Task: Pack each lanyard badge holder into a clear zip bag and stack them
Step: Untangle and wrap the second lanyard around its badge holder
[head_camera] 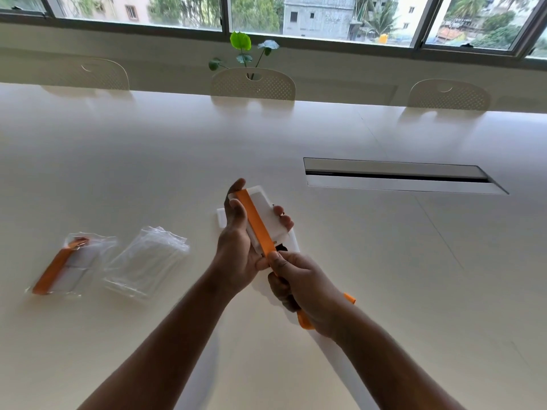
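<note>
left hand (236, 247) grip curled round flat white plastic badge holder (268, 216), raised above pale glossy tabletop (384, 247) | right hand (299, 284) pinches woven orange lanyard strap (256, 224), likely winding it lengthwise to fit a bag | packed zip bag (69, 261) far left beside crinkly clear empty bags (146, 260)

Two bare forearms are seen, no sleeves worn. Left hand (236, 255) and right hand (302, 287) are ungloved. No rings or watch are seen.

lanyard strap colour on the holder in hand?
Orange strap, laid across the white badge holder; head view.
</note>
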`<state>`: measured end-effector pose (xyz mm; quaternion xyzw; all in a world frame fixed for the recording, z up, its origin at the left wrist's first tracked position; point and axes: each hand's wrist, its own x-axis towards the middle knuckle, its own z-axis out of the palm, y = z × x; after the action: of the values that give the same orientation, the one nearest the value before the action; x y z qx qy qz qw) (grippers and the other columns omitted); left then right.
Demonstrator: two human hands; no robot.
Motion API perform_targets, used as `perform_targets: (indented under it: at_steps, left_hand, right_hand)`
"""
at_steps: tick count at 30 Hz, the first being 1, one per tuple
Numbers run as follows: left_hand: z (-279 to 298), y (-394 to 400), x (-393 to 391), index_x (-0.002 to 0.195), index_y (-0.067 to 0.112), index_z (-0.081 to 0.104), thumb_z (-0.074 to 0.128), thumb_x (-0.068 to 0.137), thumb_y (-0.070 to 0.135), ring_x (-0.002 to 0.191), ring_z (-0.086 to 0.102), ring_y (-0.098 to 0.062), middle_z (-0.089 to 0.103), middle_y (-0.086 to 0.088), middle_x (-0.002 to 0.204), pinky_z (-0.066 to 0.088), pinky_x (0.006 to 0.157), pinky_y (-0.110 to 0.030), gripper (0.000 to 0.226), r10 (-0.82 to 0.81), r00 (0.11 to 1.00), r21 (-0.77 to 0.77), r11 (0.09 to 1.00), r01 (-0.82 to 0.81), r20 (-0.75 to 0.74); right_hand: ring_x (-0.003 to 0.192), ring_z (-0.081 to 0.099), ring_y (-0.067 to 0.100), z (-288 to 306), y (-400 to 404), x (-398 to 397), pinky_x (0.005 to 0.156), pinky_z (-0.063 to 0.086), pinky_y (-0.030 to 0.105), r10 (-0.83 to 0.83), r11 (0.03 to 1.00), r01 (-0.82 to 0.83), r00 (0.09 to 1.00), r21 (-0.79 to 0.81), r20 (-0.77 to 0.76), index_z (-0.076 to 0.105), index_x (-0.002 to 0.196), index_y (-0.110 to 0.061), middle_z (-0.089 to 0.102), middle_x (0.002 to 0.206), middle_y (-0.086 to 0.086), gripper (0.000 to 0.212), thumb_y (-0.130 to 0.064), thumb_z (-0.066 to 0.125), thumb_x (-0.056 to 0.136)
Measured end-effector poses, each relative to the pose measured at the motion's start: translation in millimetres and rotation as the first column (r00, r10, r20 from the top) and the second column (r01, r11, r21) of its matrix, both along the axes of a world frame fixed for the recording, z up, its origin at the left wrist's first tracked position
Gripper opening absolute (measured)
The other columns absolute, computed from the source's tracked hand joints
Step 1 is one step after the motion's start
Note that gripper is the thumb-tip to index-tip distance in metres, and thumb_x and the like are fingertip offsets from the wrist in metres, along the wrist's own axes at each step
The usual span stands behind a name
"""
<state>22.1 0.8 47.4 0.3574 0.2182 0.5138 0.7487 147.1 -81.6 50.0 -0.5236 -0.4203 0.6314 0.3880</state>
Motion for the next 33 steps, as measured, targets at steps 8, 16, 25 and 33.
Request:
perform_targets:
  at_steps: [8,16,25,33]
  left_hand:
    - [-1.2,-3.7,0.7,0.138,0.029,0.047,0.053,0.088,0.047,0.107,0.07,-0.042,0.067,-0.024,0.127,0.062,0.074,-0.048,0.053,0.018,0.995,-0.261,0.965,0.008,0.098]
    - [-4.0,-2.1,-5.9,0.138,0.022,0.051,0.05,0.105,0.03,0.137,0.051,-0.02,0.053,-0.007,0.147,0.041,0.114,-0.049,0.034,0.426,0.617,0.49,0.868,-0.073,-0.662]
    - [3.0,-28.5,0.6,0.148,0.016,0.044,0.037,0.093,0.075,0.137,0.05,-0.029,0.054,-0.016,0.144,0.046,0.11,-0.042,0.081,0.072,0.872,0.435,0.884,0.17,-0.485]
    - [17.8,-25.8,8.7,0.124,0.028,0.054,0.019,0.106,0.05,0.107,0.063,-0.038,0.066,-0.019,0.113,0.053,0.094,-0.052,0.045,0.101,0.977,0.186,0.98,-0.066,-0.187]
  right_hand:
    - [0.051,0.032,0.008,0.7,-5.3,-0.5,0.047,0.024,0.023,-0.057,0.982,0.072,0.994,0.176,-0.093,0.056,0.089,-0.014,0.038,0.061,-0.003,0.025,-0.017,0.042,0.11]
    - [0.05,0.03,0.01,13.8,0.1,13.8,0.049,0.019,0.028,-0.063,0.948,0.098,0.99,0.302,-0.125,0.059,0.095,-0.001,0.038,0.057,-0.001,0.024,-0.013,0.043,0.109]
    - [0.049,0.033,0.013,36.3,6.1,16.5,0.05,0.021,0.034,-0.029,0.924,0.104,0.978,0.368,-0.204,0.06,0.098,0.0,0.042,0.057,0.006,0.026,-0.021,0.046,0.104]
    - [0.049,0.042,0.019,17.5,-0.3,2.8,0.052,0.038,0.028,0.001,0.939,0.062,0.983,0.339,-0.183,0.068,0.084,-0.014,0.053,0.059,0.01,0.036,-0.03,0.044,0.106]
